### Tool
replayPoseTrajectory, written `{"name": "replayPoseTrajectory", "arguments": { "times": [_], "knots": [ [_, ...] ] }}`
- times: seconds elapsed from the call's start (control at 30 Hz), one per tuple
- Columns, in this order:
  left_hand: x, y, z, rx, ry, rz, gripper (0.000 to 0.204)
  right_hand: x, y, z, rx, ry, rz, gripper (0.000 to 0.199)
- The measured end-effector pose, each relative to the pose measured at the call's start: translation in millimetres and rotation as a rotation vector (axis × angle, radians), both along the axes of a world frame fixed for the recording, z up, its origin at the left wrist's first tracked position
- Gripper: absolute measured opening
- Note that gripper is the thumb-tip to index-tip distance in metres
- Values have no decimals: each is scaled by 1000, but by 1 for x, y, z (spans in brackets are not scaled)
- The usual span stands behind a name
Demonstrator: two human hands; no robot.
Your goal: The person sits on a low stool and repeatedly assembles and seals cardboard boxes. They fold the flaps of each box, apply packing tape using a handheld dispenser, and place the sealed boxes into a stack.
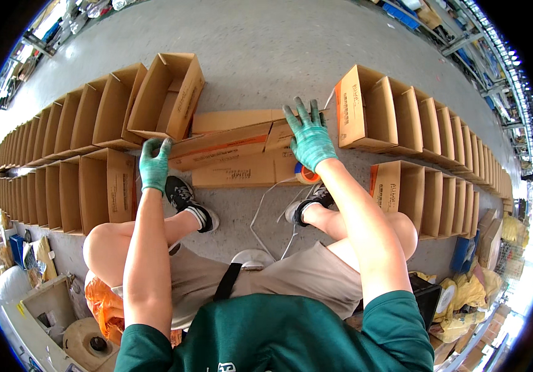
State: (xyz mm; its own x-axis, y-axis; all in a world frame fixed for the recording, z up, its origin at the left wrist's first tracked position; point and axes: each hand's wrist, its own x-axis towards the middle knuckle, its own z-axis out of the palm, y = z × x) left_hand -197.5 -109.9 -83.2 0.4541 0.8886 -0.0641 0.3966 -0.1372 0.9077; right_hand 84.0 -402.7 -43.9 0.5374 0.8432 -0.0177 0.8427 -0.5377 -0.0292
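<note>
My left hand [154, 165], in a green work glove, is at the left end of a folded cardboard carton [223, 146]. Its fingers are half curled and stand apart from the thumb, which is beside the carton's edge; I see nothing between them. My right hand [313, 141], gloved the same, spreads its fingers over the carton's right end. That carton is tilted up on edge, with an orange stripe along its side. Beneath and behind it lie flattened cartons [229, 171] on the floor. An orange tape roll [307, 174] is just below my right wrist.
Rows of open cartons curve away on the left [106, 118] and right [378, 115]. White cord [255, 217] trails over the floor between my shoes. An orange bag [102, 304] and a bin [49, 304] are lower left; shelving [465, 43] stands upper right.
</note>
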Motion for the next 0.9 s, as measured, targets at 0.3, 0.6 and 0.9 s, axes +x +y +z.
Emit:
{"name": "replayPoseTrajectory", "arguments": {
  "times": [0.3, 0.6, 0.9],
  "knots": [
    [6, -1, 47, 113, 602, -49, 55, -4, -28, -2, 26, -64, 166, 80],
    [25, 0, 63, 369, 540, -293, 43, -9, -33, -21, 335, 158, 188, 60],
    [60, -22, 63, 532, 707, -373, 27, 24, -22, 16, 414, 993, 58, 76]
  ]
}}
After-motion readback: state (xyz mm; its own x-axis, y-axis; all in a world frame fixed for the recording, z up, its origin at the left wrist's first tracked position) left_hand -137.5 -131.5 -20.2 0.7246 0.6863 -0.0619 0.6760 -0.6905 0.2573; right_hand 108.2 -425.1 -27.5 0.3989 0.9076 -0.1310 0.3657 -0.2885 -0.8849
